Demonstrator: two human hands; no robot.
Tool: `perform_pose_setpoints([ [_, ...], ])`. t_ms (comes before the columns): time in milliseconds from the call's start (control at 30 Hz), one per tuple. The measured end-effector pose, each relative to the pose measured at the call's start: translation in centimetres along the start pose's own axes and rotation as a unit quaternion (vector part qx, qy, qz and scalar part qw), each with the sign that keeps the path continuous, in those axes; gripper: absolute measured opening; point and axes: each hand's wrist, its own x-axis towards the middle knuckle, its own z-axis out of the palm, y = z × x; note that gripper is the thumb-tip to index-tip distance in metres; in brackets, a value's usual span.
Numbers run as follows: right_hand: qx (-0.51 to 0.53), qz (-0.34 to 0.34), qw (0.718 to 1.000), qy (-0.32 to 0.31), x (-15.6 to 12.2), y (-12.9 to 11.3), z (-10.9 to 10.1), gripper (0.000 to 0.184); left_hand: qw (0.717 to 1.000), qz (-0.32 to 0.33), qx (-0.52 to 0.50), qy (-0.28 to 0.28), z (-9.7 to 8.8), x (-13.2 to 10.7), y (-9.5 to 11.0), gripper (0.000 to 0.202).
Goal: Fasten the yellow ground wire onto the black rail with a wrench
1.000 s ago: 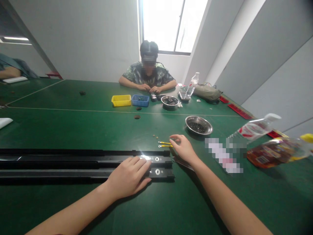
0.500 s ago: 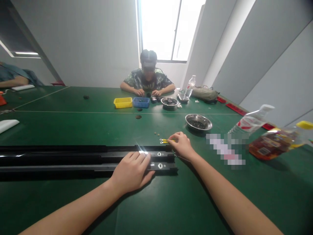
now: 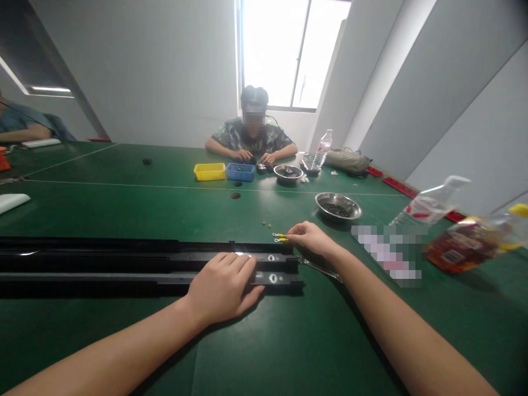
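My left hand (image 3: 223, 286) lies over the right end of two long black metal rails (image 3: 175, 274), fingers across the top and thumb on the near side. Round holes show in the rail ends just right of my fingers. Beyond the rails' far right corner, the fingertips of my right hand (image 3: 313, 239) are pinched on thin yellow leads with ring terminals (image 3: 280, 237). Both rings point left, close to the table. A slim metal tool, seemingly a wrench (image 3: 322, 269), lies partly under my right wrist. Two small brass-coloured rings (image 3: 267, 224) lie beyond the terminals.
A steel bowl of dark small parts (image 3: 338, 207) stands beyond my right hand. At right are a clear bottle (image 3: 429, 201), a bottle of amber drink (image 3: 464, 242) and a blurred-out paper. Across the green table (image 3: 124, 214) a person sits behind yellow (image 3: 209, 172) and blue trays (image 3: 240, 172).
My right wrist has shifted slightly, and more of the metal tool shows beneath it. My left hand stays on the rails. The whole view has moved a little.
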Motion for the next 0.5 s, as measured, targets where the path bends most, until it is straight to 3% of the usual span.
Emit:
perform_pose_setpoints([
  [167, 0.012, 0.008, 1.0, -0.001, 0.1, 0.1, 0.2, 0.024, 1.0, -0.001, 0.01, 0.023, -0.1, 0.1, 0.6, 0.046],
  [500, 0.009, 0.011, 1.0, 0.014, -0.4, 0.0, 0.3, 0.017, 0.997, 0.066, 0.02, 0.046, 0.5, 0.2, 1.0, 0.035],
])
